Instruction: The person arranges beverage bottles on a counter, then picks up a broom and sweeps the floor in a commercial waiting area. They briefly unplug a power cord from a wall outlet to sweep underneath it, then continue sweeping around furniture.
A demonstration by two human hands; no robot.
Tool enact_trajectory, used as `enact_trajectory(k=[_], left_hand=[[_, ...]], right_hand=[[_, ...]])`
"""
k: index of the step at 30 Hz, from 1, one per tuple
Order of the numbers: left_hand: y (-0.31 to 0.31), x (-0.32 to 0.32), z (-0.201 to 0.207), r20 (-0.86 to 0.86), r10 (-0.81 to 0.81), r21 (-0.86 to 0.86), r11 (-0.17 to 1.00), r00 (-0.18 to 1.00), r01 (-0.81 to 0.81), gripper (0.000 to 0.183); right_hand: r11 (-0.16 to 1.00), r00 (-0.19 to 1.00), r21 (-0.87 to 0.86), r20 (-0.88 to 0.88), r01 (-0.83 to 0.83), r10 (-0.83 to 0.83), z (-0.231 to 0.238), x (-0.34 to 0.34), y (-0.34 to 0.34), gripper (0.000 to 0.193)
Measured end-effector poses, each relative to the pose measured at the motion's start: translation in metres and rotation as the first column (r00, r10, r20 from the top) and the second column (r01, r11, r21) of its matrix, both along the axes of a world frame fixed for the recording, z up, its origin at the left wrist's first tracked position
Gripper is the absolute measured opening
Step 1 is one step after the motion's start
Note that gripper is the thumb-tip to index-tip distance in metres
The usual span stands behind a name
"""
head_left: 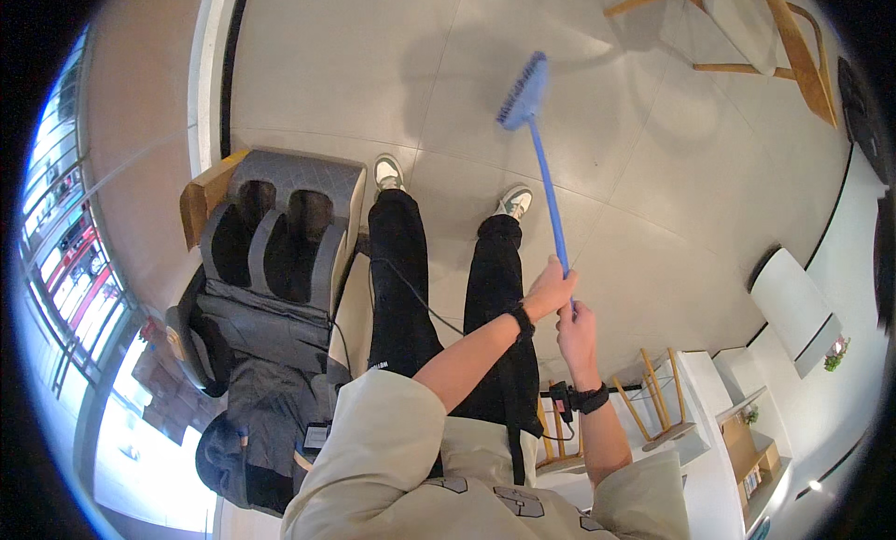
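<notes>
Both my hands are wrapped round the long blue handle of a broom (546, 181). My left hand (549, 290) is closed on the shaft, farther along toward the head. Just behind it, near the handle's end, my right hand (577, 333) grips the same stick. The broom's triangular blue head (525, 92) is out ahead over the grey tiled floor (345, 69), its dark bristles facing left. Whether the bristles touch the tiles I cannot tell. Black bands circle both my wrists.
A grey and black massage chair (271, 325) stands close on my left. A wooden-framed chair (747, 36) is at the far right. Wooden stools (663, 400) and a white shelf unit (747, 428) are near on the right. A thin dark cable (415, 293) crosses my legs.
</notes>
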State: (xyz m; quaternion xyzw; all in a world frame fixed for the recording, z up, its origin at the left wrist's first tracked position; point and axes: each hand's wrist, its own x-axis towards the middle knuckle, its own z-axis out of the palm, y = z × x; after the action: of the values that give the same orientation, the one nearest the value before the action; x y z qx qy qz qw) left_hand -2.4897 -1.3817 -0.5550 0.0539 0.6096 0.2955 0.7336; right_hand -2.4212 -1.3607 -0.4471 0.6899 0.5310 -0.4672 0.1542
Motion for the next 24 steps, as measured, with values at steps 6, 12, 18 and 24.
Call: enact_trajectory(k=[6,12,18,24], left_hand=[[-0.045,-0.077,-0.046,-0.249,0.326,0.045,0.944,0.912,-0.325,0.023],[-0.080,-0.210,-0.081,-0.400,0.440,0.052,0.887,0.804,-0.459,0.031],[-0.115,-0.274,-0.106,-0.390,0.426,-0.099,0.862,0.817,-0.497,0.033],[-0.142,-0.264,-0.110,-0.360,0.227,-0.145,0.945,0.905,-0.295,0.034]], right_hand=[[0.989,0.982,-0.068,-0.145,-0.131,0.120,-0.048,-0.075,-0.016,0.040],[0.938,0.895,-0.025,-0.309,-0.346,0.322,-0.111,-0.191,-0.031,0.043],[0.917,0.853,0.068,-0.344,-0.394,0.392,-0.144,-0.251,-0.065,0.046],[0.888,0.876,-0.027,-0.179,-0.460,0.448,-0.140,-0.238,-0.097,0.040]])
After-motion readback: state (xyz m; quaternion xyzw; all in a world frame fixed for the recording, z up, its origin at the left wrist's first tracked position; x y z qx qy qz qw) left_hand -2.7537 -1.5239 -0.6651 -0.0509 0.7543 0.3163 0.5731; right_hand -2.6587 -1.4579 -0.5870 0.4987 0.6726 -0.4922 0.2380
